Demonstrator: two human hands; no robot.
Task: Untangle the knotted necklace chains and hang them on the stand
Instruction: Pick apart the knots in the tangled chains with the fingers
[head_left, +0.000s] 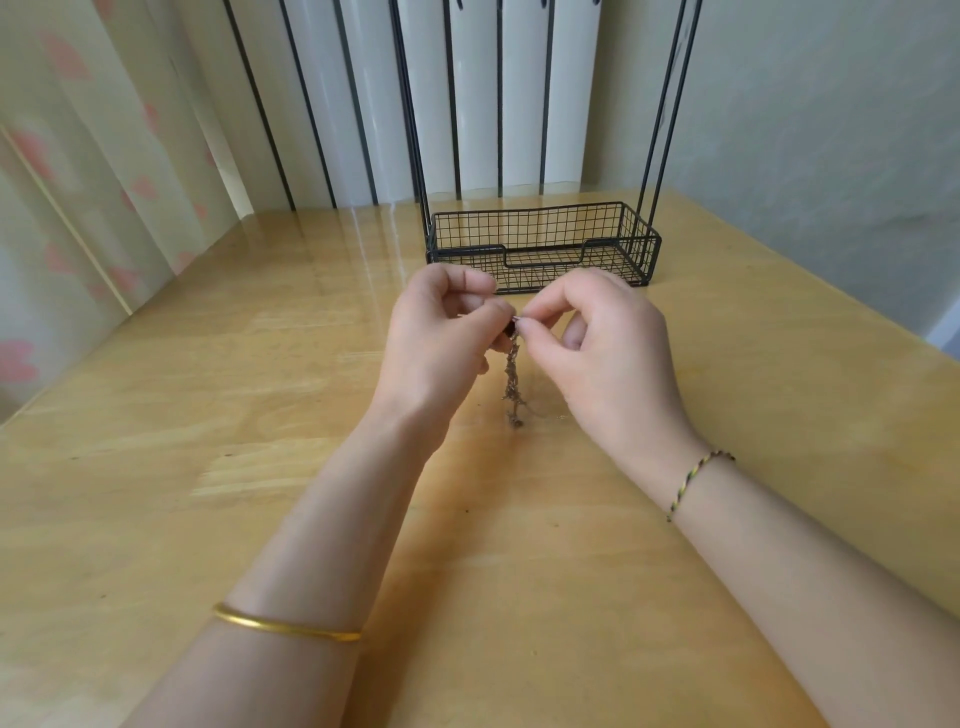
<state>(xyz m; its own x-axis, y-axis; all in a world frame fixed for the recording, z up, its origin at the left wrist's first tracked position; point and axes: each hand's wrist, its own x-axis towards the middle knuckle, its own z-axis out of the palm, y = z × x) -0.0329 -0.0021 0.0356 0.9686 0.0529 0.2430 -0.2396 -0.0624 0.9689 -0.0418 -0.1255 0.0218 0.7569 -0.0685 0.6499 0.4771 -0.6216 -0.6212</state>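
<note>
A thin tangled bunch of necklace chains (514, 382) hangs between my two hands above the wooden table (208, 415), its lower end touching or nearly touching the tabletop. My left hand (441, 338) pinches the top of the bunch, where a small dark piece shows. My right hand (608, 353) pinches the same top end from the right with thumb and forefinger. The black wire stand (543, 244) sits just behind my hands: a mesh basket base with tall upright rods. Its top is out of the frame.
A curtain with pink patches hangs at the left. White panels with dark bars stand behind the table. A grey wall is at the right, where the table edge runs diagonally. I wear a gold bangle on my left wrist and a braided cord on my right.
</note>
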